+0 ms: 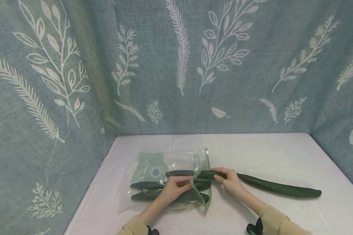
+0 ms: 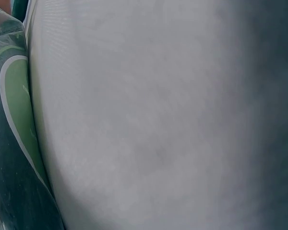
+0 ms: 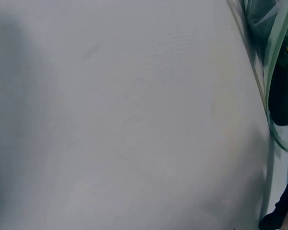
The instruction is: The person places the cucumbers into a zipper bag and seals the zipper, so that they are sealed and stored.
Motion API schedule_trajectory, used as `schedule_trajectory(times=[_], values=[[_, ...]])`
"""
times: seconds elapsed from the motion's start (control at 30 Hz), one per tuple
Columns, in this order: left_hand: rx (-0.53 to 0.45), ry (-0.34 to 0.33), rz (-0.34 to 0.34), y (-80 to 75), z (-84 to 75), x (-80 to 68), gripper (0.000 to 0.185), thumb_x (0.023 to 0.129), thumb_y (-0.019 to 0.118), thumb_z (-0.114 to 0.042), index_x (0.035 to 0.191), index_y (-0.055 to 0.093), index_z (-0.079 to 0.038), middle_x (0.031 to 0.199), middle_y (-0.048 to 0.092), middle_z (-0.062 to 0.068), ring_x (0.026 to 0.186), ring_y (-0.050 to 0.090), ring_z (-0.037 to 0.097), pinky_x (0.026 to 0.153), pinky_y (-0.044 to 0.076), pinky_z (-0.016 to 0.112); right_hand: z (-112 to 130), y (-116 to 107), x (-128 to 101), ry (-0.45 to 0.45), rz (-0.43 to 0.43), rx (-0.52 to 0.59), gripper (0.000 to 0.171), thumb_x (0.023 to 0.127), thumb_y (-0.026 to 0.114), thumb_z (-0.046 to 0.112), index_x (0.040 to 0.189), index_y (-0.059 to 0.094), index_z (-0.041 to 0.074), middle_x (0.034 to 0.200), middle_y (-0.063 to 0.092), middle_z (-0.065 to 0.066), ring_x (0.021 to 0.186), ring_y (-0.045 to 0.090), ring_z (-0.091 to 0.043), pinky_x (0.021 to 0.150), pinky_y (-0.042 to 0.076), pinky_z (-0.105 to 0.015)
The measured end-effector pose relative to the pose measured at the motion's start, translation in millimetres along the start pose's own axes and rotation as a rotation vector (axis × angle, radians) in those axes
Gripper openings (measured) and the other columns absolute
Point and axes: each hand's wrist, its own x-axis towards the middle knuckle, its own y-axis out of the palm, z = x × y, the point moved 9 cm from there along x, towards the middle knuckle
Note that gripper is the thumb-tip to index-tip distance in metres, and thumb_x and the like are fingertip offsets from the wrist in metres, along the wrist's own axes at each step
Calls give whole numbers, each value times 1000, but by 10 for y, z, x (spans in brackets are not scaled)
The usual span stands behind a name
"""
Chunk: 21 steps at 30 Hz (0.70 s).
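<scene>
The left hand (image 1: 173,189) pinches the bag (image 1: 164,178) mouth open; the right hand (image 1: 229,181) grips a cucumber (image 1: 191,173) partly inside. By the look of it, the loading step is under way. Next, it needs a straight push deeper.

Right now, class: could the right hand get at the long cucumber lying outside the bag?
Probably yes: the long cucumber lies on bare table just beside the right hand, nothing between, though that hand grips another cucumber.

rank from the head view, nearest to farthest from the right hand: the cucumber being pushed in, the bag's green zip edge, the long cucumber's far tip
1. cucumber being pushed in, held by the right hand
2. green zip edge, just to its left
3. far tip, away to its right
</scene>
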Motion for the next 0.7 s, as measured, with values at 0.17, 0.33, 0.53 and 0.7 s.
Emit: schedule_trajectory(times=[0.17, 0.33, 0.53, 0.7], values=[[7, 2, -2, -6, 12, 1, 32, 81, 65, -11, 111, 61, -2, 112, 62, 11, 103, 59, 28, 83, 50, 21, 47, 73, 29, -12, -8, 2, 26, 78, 66, 5, 104, 66, 3, 105, 65, -13, 105, 57, -31, 94, 43, -44], [8, 13, -1, -13, 8, 3, 33, 81, 65, -14, 111, 62, -2, 112, 62, 15, 103, 59, 28, 84, 49, 21, 27, 171, 82, -27, -5, 28, 25, 77, 66, 2, 102, 66, 3, 103, 66, -13, 104, 57, -31, 94, 43, -43], [-4, 45, 4, -6, -30, -9, 32, 81, 64, -11, 111, 60, 1, 112, 61, 16, 103, 58, 30, 84, 50, 22, 72, 265, 113, -19, -16, 21, 25, 76, 67, 2, 101, 66, 3, 103, 66, -12, 104, 57, -32, 94, 42, -46], [-4, 63, 5, 5, -50, -12, 32, 82, 63, -11, 111, 60, 3, 112, 61, 17, 103, 58, 31, 85, 49, 23, 103, 340, 134, -23, -27, 13, 22, 76, 66, 1, 98, 66, 1, 98, 67, -13, 99, 59, -31, 88, 46, -46]])
